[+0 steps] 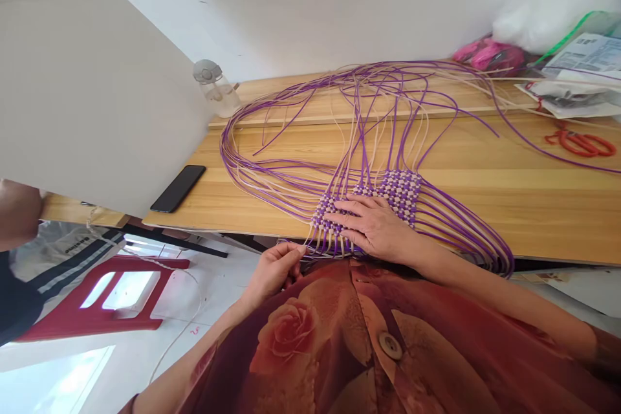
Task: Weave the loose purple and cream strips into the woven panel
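The knotted panel (pixel 402 198) seemed partly made, long cords (pixel 228 142) around it unknotted; left grip (pixel 279 264) pinched a pale strand (pixel 308 236) beside it, right grip (pixel 381 229) lay spread atop it

Cannot see the stretch of knotted piece (pixel 405 197) under the right hand (pixel 376 226), nor all the curled fingers of the left hand (pixel 280 264). Cannot trace single strands (pixel 228 136) through the tangle at the back, nor behind the near edge of the counter (pixel 543 207). Cannot read the print on the papers (pixel 587 55), too small and cropped at right. Cannot tell the contents of the pink bundle (pixel 490 55) or clearly make out the blades of the scissors (pixel 585 144). Shows only part of another person (pixel 17 291), cut off at left.
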`<state>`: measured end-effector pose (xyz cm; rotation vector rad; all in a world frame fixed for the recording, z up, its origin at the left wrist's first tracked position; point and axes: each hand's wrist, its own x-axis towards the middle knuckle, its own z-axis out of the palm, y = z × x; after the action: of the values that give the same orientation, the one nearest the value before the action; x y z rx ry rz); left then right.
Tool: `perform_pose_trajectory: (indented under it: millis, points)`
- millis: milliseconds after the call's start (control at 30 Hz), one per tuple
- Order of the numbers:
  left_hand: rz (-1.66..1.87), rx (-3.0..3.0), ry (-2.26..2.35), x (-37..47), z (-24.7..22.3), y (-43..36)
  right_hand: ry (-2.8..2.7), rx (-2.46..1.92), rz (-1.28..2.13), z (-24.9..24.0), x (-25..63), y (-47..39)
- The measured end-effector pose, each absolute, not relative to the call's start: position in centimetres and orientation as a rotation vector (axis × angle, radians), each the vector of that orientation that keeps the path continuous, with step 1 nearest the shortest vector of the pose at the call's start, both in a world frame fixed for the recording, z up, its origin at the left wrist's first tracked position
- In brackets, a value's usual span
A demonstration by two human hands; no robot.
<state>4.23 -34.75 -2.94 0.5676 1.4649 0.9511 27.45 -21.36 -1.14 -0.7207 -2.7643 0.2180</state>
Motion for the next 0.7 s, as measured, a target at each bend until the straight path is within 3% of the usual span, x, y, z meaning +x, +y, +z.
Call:
perform_pose_trajectory:
  millis: [300,700]
  points:
    - [0.987,0.955,1.566,4.5,-6.0,-33.4,-2.793,-0.672,0.188,-1.1,27.5,-21.2]
    - [0.975,1.005,1.476,4.3,-9.4,-32.2,-2.837,-0.558,0.302,-0.8,28.5,-21.1]
